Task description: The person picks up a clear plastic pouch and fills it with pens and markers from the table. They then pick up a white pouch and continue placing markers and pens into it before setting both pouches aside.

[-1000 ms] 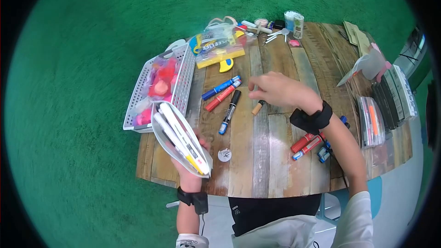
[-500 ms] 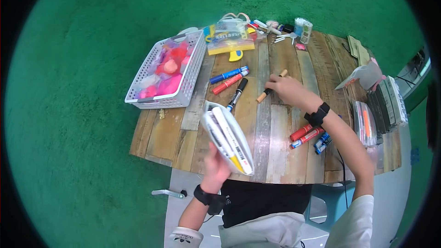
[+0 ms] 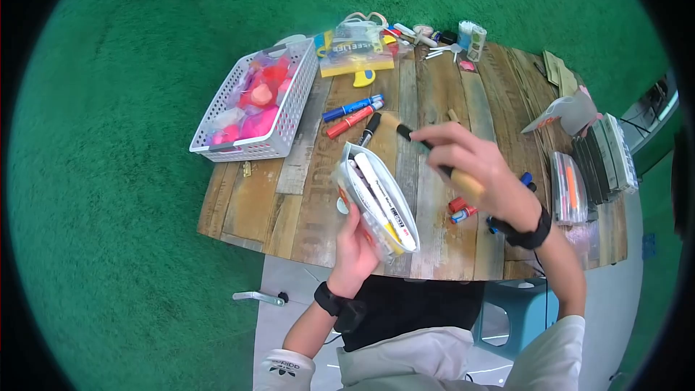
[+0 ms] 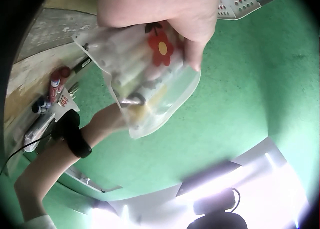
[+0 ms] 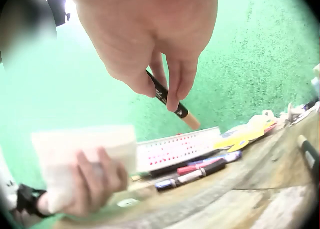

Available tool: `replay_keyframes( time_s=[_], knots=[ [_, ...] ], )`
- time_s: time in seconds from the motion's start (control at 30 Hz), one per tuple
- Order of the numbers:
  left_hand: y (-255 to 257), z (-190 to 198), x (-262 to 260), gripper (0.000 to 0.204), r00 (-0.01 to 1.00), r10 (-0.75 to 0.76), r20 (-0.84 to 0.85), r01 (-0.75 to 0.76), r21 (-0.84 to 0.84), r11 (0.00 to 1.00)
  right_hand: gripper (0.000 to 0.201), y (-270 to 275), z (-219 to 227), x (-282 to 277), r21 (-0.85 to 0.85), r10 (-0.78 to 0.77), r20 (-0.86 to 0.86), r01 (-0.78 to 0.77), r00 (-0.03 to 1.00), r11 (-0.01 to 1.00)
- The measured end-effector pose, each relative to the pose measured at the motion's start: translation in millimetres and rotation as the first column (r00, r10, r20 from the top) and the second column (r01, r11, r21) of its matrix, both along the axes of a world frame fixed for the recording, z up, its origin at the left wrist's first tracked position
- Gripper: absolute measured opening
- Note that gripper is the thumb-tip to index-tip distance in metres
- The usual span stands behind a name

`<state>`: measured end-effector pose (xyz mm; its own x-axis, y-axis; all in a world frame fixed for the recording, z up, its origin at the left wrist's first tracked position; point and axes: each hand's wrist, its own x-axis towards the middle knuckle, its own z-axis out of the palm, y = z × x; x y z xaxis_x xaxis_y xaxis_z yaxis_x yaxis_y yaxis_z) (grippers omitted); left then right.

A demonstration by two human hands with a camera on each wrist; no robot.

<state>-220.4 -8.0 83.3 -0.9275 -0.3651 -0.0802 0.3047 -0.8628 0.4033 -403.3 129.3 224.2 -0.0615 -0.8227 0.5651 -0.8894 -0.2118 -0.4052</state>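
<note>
In the head view my left hand (image 3: 355,250) holds a translucent white pouch (image 3: 350,187), its mouth gaping upward. White pens (image 3: 384,206) stand inside. A red flower print (image 4: 162,48) shows on the pouch wall in the left wrist view. My right hand (image 3: 474,163) pinches a double-ended marker (image 5: 161,92) with a black barrel and tan ends, raised above the table and to the right of the pouch mouth. Another tan-ended black marker (image 5: 309,156) lies on the table, mostly hidden behind the right hand in the head view.
Blue (image 3: 352,107), red (image 3: 353,122) and black (image 3: 369,130) markers lie beyond the pouch. A white basket (image 3: 295,112) of pink items stands left, a yellow-edged bag (image 3: 357,66) at the back. More red markers (image 3: 460,210) and a clear case (image 3: 570,188) are on the right.
My right hand has taken the tan-ended marker up off the table and brought it nearer the pouch. The left hand has carried the pouch rightward, toward the middle.
</note>
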Motion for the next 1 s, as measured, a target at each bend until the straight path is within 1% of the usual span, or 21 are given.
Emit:
replay_keyframes(
  time_s=[0.03,0.07,0.1,0.17,0.2,0.23,0.3,0.33,0.37,0.47,0.53,0.57,0.63,0.67,0.7,0.77,0.8,0.83,0.9,0.93,1.0],
  knots=[
    [1,1,-2,0.058,1.0,-0.003,0.002,0.003,0.0,1.0,0.033,5,2,10,-0.068,0.026,0.014,-0.025,1.0,0.997],
    [2,2,-4,0.058,0.998,-0.038,-0.041,0.038,0.02,0.999,0.034,10,2,18,-0.035,0.024,-0.04,-0.025,0.999,0.999],
    [3,3,-5,0.057,0.994,-0.072,-0.084,0.075,0.038,0.996,0.034,11,2,25,-0.035,0.021,-0.039,-0.022,0.999,0.999],
    [9,8,-8,0.057,0.994,-0.078,-0.08,0.081,0.037,0.996,0.034,15,-1,35,0.071,0.03,-0.146,-0.019,0.989,0.997],
    [12,9,-10,0.056,0.994,-0.079,-0.076,0.082,0.035,0.996,0.034,15,-9,37,0.096,0.038,-0.186,-0.02,0.982,0.995],
    [15,9,-12,0.056,0.994,-0.083,-0.075,0.085,0.033,0.996,0.034,15,-15,38,0.094,0.034,-0.185,-0.017,0.982,0.995],
    [20,8,-13,0.053,0.999,-0.025,0.042,0.024,0.018,1.0,0.039,13,-23,39,0.086,0.025,-0.208,-0.007,0.978,0.996],
    [22,13,-14,0.05,0.998,-0.029,0.061,0.028,0.015,0.999,0.041,13,-23,39,0.09,0.02,-0.17,-0.005,0.985,0.996],
    [25,15,-13,0.05,0.998,-0.03,0.063,0.029,0.015,0.999,0.041,13,-24,39,0.089,0.019,-0.168,-0.004,0.986,0.996],
    [30,14,-12,0.051,0.993,-0.028,0.113,0.03,-0.01,1.0,0.039,11,-28,36,0.056,-0.007,-0.111,0.014,0.994,0.998],
    [34,8,-12,0.048,0.99,-0.028,0.139,0.034,-0.047,0.998,0.037,11,-27,37,0.084,0.003,0.072,-0.009,0.997,0.996],
    [36,7,-13,0.048,0.988,-0.043,0.145,0.048,-0.035,0.998,0.037,13,-24,37,0.096,-0.012,0.079,0.004,0.997,0.995],
    [35,13,-14,0.046,0.998,-0.061,0.016,0.061,0.026,0.998,0.036,17,-18,37,0.08,-0.039,0.184,0.024,0.982,0.996],
    [34,12,-14,0.046,0.999,-0.047,0.004,0.047,0.031,0.998,0.034,20,-18,35,0.029,-0.019,0.215,0.013,0.976,1.0],
    [33,12,-15,0.046,0.999,-0.046,0.005,0.046,0.037,0.998,0.034,25,-17,33,0.034,-0.019,0.217,0.012,0.976,0.999],
    [30,11,-16,0.046,0.997,-0.047,-0.06,0.052,0.087,0.995,0.039,36,-13,30,0.121,0.08,0.382,-0.136,0.921,0.983],
    [30,10,-18,0.046,0.999,-0.019,-0.039,0.023,0.107,0.994,0.047,38,-16,33,0.087,0.089,0.387,-0.133,0.918,0.987],
    [29,10,-18,0.046,0.999,-0.016,-0.037,0.02,0.11,0.994,0.047,39,-18,36,0.09,0.091,0.389,-0.136,0.917,0.987],
    [29,11,-20,0.047,0.997,-0.027,-0.073,0.037,0.138,0.99,0.042,39,-21,41,0.017,0.068,0.235,-0.074,0.97,0.997],
    [31,14,-21,0.047,0.997,-0.029,-0.071,0.039,0.14,0.989,0.042,39,-22,41,0.02,0.065,0.236,-0.071,0.969,0.997],
    [35,18,-21,0.049,1.0,0.006,-0.027,-0.003,0.12,0.993,0.041,40,-26,41,0.012,0.013,0.24,-0.016,0.971,1.0]
  ],
)
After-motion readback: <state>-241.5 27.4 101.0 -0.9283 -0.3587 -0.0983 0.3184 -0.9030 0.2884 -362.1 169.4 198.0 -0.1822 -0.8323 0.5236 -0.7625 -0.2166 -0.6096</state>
